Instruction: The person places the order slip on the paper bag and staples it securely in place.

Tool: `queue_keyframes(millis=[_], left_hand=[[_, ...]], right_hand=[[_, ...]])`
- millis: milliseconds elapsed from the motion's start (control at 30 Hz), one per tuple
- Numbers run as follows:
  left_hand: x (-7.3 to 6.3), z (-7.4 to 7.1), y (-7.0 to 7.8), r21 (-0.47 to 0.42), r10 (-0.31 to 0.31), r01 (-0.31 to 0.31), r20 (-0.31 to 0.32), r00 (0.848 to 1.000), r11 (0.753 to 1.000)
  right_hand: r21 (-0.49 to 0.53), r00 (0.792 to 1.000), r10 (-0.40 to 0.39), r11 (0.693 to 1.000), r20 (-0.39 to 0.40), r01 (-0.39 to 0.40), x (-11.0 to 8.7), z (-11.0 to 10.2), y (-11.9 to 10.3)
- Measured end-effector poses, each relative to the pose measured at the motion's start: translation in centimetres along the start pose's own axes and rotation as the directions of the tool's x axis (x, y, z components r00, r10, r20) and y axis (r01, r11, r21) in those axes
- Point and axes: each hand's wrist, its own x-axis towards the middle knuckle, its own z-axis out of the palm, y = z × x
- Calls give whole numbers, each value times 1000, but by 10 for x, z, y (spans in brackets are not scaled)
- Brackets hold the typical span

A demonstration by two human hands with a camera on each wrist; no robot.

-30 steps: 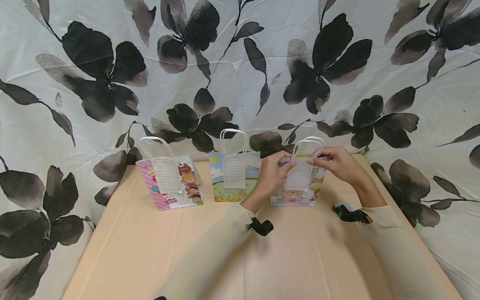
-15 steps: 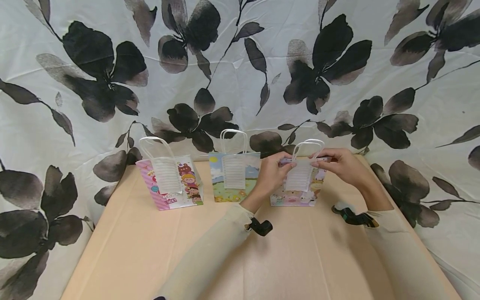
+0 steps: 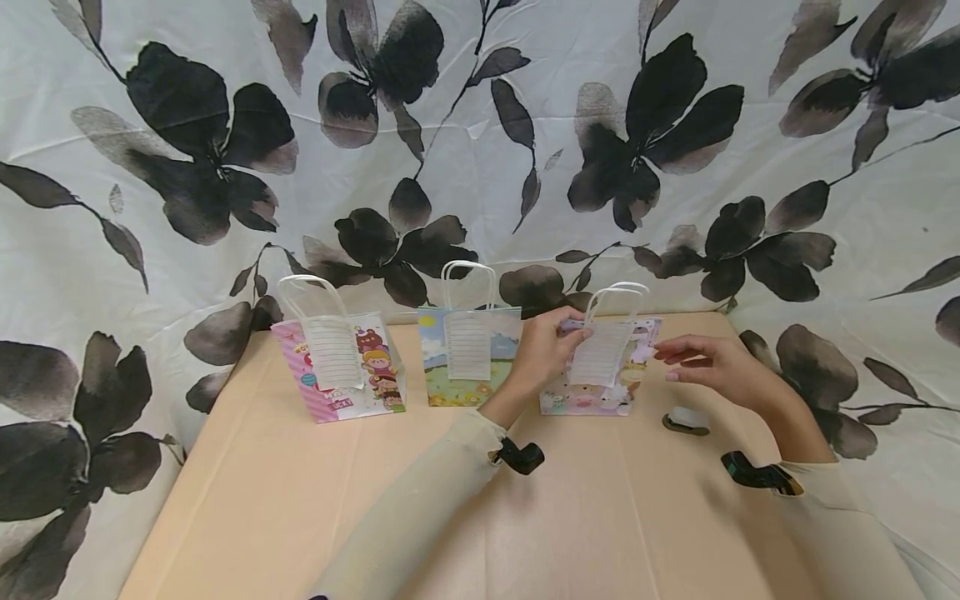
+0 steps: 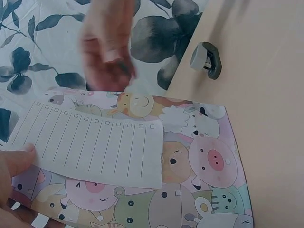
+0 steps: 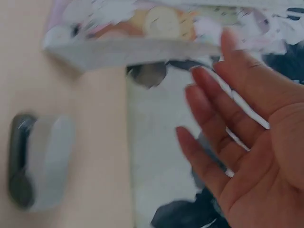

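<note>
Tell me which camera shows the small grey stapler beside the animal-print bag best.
The left wrist view: the stapler is sharp and unobstructed on the table beyond the animal-print bag. The right wrist view has it larger but blurred; the head view shows it small.

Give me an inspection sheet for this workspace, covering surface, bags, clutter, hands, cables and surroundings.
Surface: beige table, bare in front.
Job's things: animal-print gift bag stands upright with a lined tag; pink striped gift bag and landscape gift bag stand to its left, apart.
Clutter: small grey and dark stapler-like tool lies on the table beside the animal-print bag.
Hands: left hand pinches the top edge of the animal-print bag; right hand hovers open beside it, holding nothing.
Cables: nothing seen.
Surroundings: white cloth with black flower print hangs behind and at both sides.
</note>
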Motion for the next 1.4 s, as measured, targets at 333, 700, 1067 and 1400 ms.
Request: queue_keyframes(millis=[333, 700, 1067, 1400], left_hand=[[0, 0, 0, -7, 1, -1, 1, 1000, 1000], [0, 0, -1, -24, 12, -12, -2, 1000, 1000], [0, 0, 0, -52, -7, 8, 20, 1000, 999], [0, 0, -2, -71, -11, 13, 27, 1000, 997]], right_hand=[[13, 986, 117, 993, 122, -119, -39, 11, 42], [11, 988, 127, 992, 90, -129, -55, 21, 65], [-60, 975, 207, 977, 75, -202, -52, 33, 80], [-95, 979, 194, 978, 58, -188, -42, 31, 66]])
